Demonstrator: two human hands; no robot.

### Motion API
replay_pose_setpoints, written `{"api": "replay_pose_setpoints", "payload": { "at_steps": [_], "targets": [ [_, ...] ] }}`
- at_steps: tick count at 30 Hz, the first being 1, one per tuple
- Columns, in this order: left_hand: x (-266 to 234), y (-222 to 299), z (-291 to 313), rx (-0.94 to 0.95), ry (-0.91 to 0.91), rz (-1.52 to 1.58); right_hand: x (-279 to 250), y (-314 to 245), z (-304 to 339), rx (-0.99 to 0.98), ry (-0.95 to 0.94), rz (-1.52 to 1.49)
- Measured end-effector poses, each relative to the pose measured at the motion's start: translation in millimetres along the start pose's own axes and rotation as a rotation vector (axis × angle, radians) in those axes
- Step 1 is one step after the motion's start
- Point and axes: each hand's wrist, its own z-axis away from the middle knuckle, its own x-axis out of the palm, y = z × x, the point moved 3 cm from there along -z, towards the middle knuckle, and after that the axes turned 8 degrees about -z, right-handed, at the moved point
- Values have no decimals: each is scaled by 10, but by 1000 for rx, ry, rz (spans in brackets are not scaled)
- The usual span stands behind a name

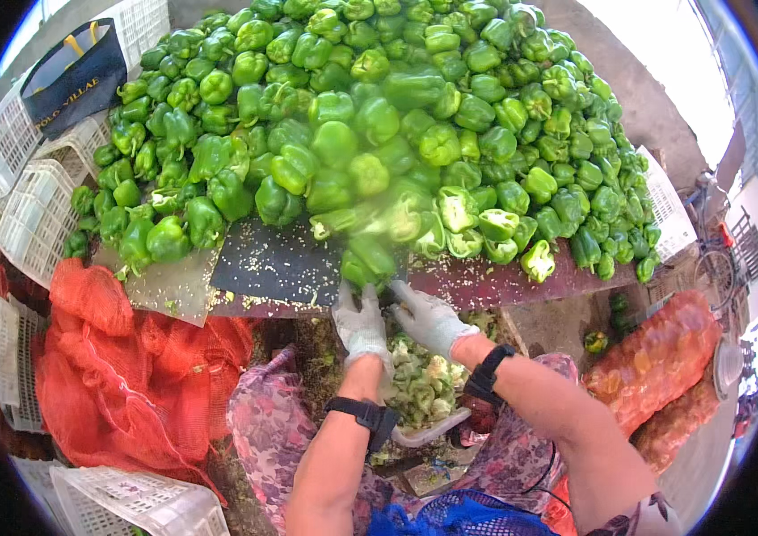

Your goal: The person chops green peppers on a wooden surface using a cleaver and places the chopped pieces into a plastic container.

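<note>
At the near edge of the table, a green bell pepper (367, 260) is between my two hands. My left hand (361, 323), in a whitish glove, has its fingers against the pepper's near side. My right hand (430, 319), gloved the same way, has its fingertips at the pepper's near right; its grip is partly hidden. Just beyond are split peppers (458, 210) with pale insides showing. Under my hands, a tub (433, 432) holds pale green pepper scraps (422, 380). Blur covers part of the middle of the view.
A large heap of whole green bell peppers (254, 67) covers the far table. Pale seeds dot a dark mat (258, 268). Red mesh sacks (120, 384) lie left, with white plastic crates (39, 219) and a dark bag (75, 80) beyond. Filled red sacks (656, 357) lie right.
</note>
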Motion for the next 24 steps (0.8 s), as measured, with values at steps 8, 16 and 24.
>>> {"api": "replay_pose_setpoints", "payload": {
  "at_steps": [8,16,24],
  "targets": [
    [-144,-301,-137,-206,107,164,-230,249,73,388,16,-647],
    [-241,-208,-264,-264,10,78,-1326,943,12,96,542,-182],
    [-370,-20,-125,-258,113,271,-1744,1460,-284,89,521,559]
  ]
}}
